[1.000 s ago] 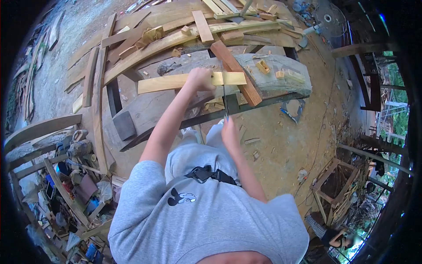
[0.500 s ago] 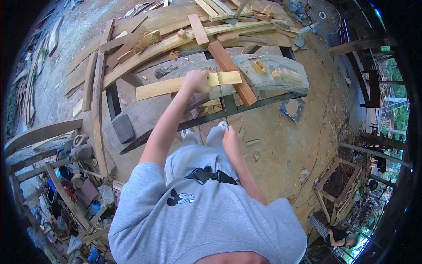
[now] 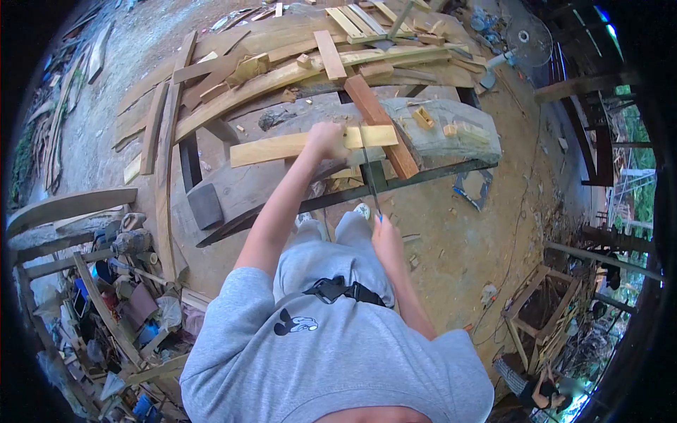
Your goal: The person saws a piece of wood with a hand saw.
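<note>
A pale yellow board [image 3: 271, 149] lies crosswise on the grey plank bench [image 3: 247, 189], its right part resting over a reddish-brown beam [image 3: 384, 130]. My left hand [image 3: 328, 140] is closed around the board just left of a thin saw [image 3: 369, 173]. The blade crosses the board near its right end and runs down toward me. My right hand [image 3: 386, 234] is closed on the saw's handle, of which only a bit of blue shows, below the bench's near edge.
Long planks and offcuts [image 3: 282, 77] are piled beyond the bench. A small yellow wood block [image 3: 423, 118] sits at its right. A fan [image 3: 523, 35] stands at the upper right. Another person [image 3: 543, 391] is at the lower right, and clutter [image 3: 141, 303] fills the lower left.
My right hand has moved down toward my body with the saw. The whole view has shifted slightly, while my left hand keeps its place on the board.
</note>
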Motion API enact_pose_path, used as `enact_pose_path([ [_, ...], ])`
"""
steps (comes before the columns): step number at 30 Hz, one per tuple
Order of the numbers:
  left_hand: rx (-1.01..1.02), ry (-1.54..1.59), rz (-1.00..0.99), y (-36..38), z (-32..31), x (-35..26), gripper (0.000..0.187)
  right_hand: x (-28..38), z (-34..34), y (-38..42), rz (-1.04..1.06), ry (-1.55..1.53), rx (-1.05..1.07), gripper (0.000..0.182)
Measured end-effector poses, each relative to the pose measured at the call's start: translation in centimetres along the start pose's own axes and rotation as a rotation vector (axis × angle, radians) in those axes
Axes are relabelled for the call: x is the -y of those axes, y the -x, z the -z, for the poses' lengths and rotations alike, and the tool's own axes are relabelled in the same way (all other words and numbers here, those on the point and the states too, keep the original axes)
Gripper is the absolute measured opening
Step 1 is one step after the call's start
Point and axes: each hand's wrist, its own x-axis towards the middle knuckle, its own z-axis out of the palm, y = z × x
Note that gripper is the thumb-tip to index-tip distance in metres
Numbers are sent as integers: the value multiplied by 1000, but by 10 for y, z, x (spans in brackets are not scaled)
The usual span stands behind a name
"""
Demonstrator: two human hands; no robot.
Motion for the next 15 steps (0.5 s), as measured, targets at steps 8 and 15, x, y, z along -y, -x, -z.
enact_pose_path([
  [8, 13, -15, -7, -1, 0, -3, 40, 27, -17, -96, 129, -84, -21, 26],
  [15, 36, 21, 0, -2, 1, -2, 40, -2, -1, -4, -7, -74, 36, 26],
])
